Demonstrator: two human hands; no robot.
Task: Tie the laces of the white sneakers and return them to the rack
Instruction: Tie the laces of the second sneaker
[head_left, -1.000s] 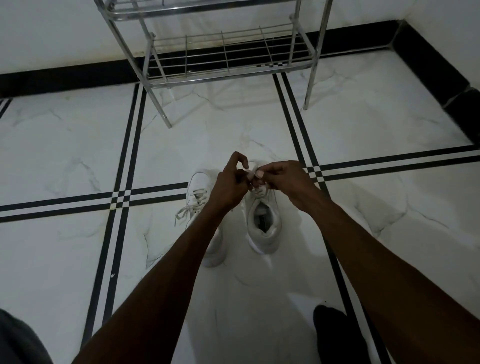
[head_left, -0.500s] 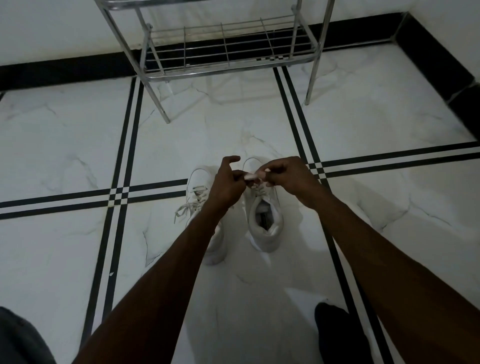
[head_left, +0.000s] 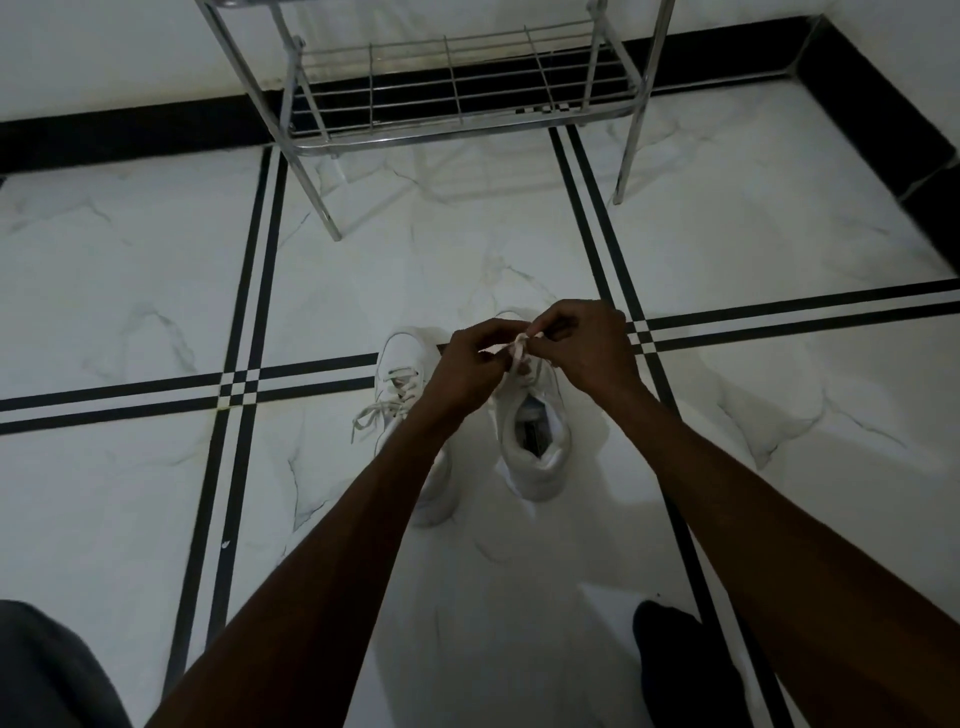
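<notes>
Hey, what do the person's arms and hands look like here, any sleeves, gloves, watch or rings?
Both forearms are bare up to the frame edge, with no sleeve showing. The left hand and right hand wear no gloves, and no watch or bracelet shows at either wrist. The light is too dim to rule out rings.

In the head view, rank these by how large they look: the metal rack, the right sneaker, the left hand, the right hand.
1. metal rack, largest though cropped at the top.
2. right sneaker, partly hidden by the hands.
3. left hand and right hand: alike, so unranked; both pinch the lace.
</notes>
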